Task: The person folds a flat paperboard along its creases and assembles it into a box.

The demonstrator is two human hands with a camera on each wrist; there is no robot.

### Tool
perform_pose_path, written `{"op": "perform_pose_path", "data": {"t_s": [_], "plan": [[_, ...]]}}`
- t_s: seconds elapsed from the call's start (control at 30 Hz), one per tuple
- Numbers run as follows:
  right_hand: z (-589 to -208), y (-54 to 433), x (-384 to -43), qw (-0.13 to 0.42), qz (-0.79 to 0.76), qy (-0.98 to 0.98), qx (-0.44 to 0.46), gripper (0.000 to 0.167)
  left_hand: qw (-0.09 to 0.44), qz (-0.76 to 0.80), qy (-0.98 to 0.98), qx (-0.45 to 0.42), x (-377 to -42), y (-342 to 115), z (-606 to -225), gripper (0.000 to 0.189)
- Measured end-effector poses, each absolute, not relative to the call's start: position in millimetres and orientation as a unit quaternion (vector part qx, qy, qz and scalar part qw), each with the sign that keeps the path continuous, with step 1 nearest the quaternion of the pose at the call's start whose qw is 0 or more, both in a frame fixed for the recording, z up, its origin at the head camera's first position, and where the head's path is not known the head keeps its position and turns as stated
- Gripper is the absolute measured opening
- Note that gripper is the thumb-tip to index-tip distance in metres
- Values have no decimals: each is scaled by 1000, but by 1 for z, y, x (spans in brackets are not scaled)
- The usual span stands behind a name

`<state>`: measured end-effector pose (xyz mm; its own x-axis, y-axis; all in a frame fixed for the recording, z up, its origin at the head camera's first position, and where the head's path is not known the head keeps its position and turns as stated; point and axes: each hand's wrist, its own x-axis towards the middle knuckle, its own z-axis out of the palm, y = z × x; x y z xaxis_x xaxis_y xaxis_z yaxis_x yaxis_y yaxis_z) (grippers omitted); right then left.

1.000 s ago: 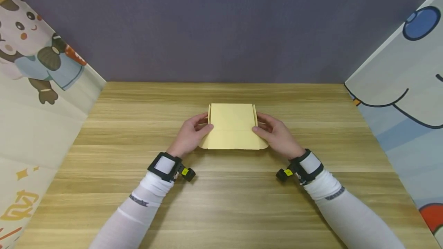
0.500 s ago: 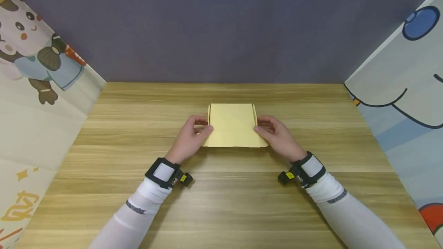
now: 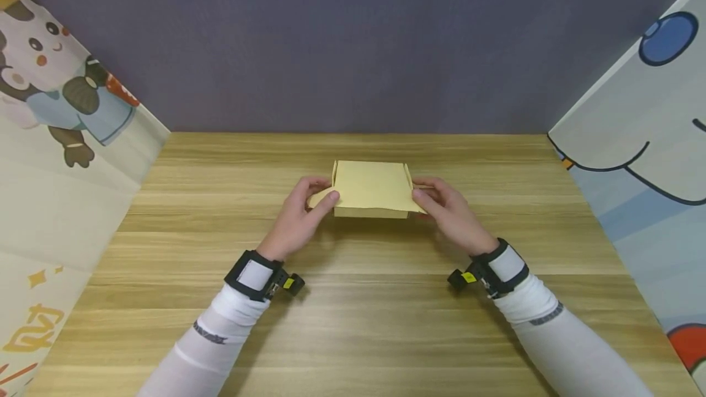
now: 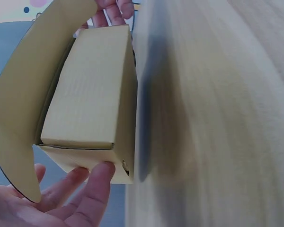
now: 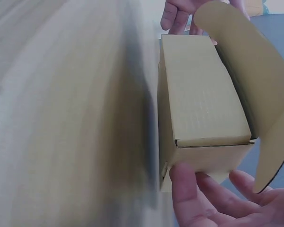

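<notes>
A small tan cardboard box is held at its two sides, near the middle of the table. Its lid stands slightly raised, with the front flap jutting past the front wall and side tabs sticking out. My left hand grips the left side, thumb on the lid's corner and fingertips against the box's end wall. On the other side my right hand does the same, its fingertips touching the right end wall. The inside of the box is hidden.
The wooden table spreads around the box. A dark grey panel rises behind it. Printed cartoon panels flank the table at left and right. Each wrist wears a strapped camera.
The lid's front edge has come up and away, so the box's front wall now shows. Both wrists have shifted slightly outward, the hands still on the sides.
</notes>
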<state>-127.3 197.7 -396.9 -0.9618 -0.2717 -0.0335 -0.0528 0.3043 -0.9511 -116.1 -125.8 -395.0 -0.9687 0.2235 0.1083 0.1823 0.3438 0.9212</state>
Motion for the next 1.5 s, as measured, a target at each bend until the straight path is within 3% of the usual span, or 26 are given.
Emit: {"op": "perform_pose_path", "data": {"t_s": [0.2, 0.4, 0.7, 0.9, 1.5], "plan": [[-372, 198, -126, 89, -589, 791, -139, 59, -1, 591, 792, 156, -116, -128, -380, 52], [-351, 201, -124, 88, -536, 820, -182, 57, 12, 615, 768, 178, -114, -130, -368, 51], [-340, 195, -124, 73, -532, 828, -162, 52, -40, 598, 780, 180, -114, -130, -358, 39], [-334, 192, -122, 80, -532, 834, -123, 62, -63, 565, 806, 166, -111, -129, -353, 40], [-345, 182, -135, 129, -526, 839, -44, 91, 40, 566, 821, 71, -111, -133, -356, 52]]}}
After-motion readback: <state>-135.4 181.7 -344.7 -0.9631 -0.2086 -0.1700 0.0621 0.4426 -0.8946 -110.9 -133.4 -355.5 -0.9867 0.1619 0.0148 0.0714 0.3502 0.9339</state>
